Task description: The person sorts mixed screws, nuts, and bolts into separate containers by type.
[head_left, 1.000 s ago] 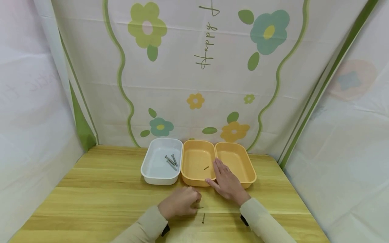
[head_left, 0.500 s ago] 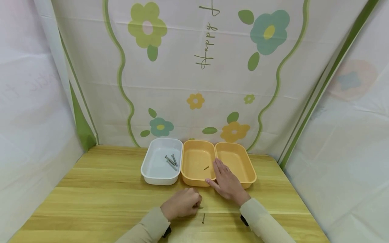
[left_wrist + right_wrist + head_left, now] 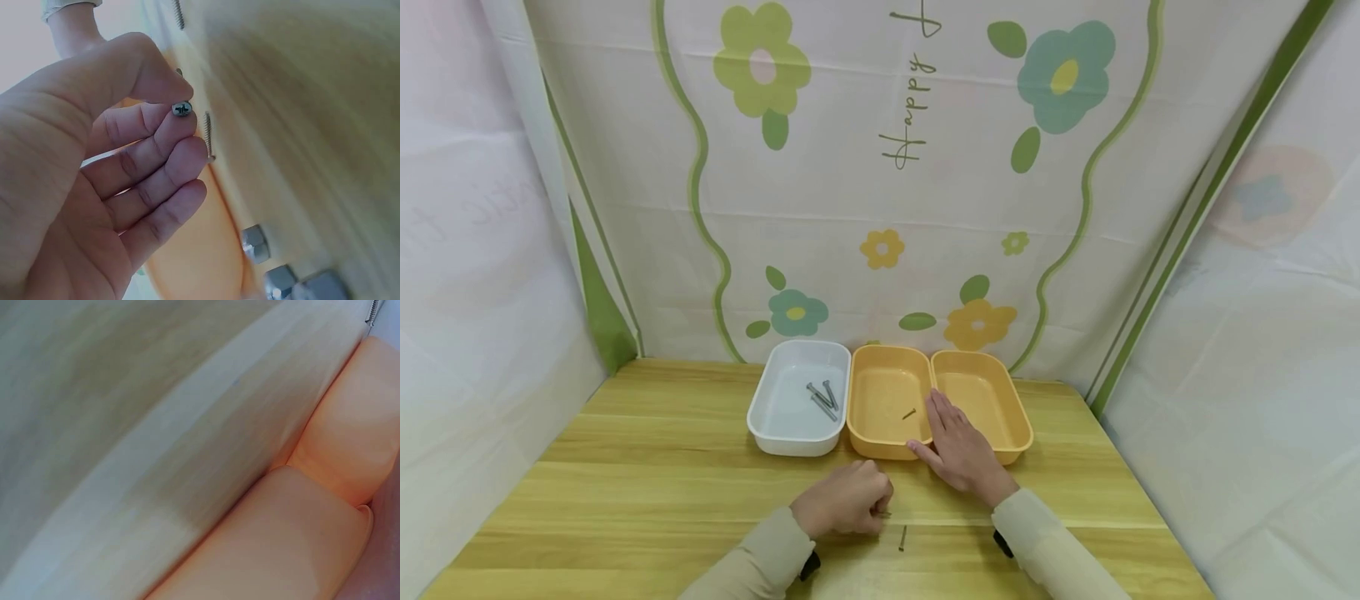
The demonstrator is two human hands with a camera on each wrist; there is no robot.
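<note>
My left hand (image 3: 844, 500) hovers low over the table in front of the trays. Its thumb and fingers pinch a small screw (image 3: 182, 109), whose cross-slotted head faces the left wrist camera. Another thin screw (image 3: 902, 538) lies on the wood just to the right of that hand. With its fingers straight, my right hand (image 3: 961, 454) rests on the adjoining rims of the middle orange tray (image 3: 887, 450) and the right orange tray (image 3: 1017, 455). A single short screw (image 3: 909, 414) lies inside the middle tray.
Left of the orange trays stands a white tray (image 3: 797, 446) with several long bolts (image 3: 824, 398) in it. Large hex bolt heads (image 3: 255, 244) show low in the left wrist view. A flowered cloth (image 3: 880, 192) hangs right behind the trays.
My left hand has shifted slightly, first right and then back left, and the pinched screw sticks out less in the head view. The right hand stays put.
</note>
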